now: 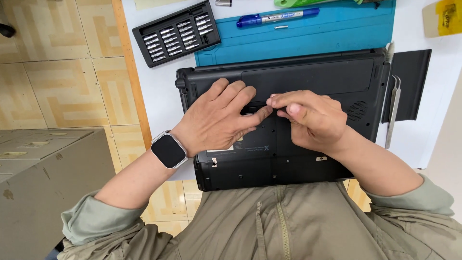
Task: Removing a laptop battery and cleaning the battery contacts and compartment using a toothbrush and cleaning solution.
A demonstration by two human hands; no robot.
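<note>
A white table (159, 91) with a wooden strip along its left edge carries everything; a blue mat (337, 33) lies across its far part, with a blue marker pen (276, 18) on it; a black laptop (308, 77), bottom side up, rests partly on the mat and partly on the table, its near edge overhanging; a black tray of screwdriver bits (175, 33) sits at an angle to the left; metal tweezers (393, 110) and a flat black panel (411, 84) lie to the right.

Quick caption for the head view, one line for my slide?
Both hands, left hand and right hand, press on an upturned black laptop beside a screwdriver bit set.
</note>
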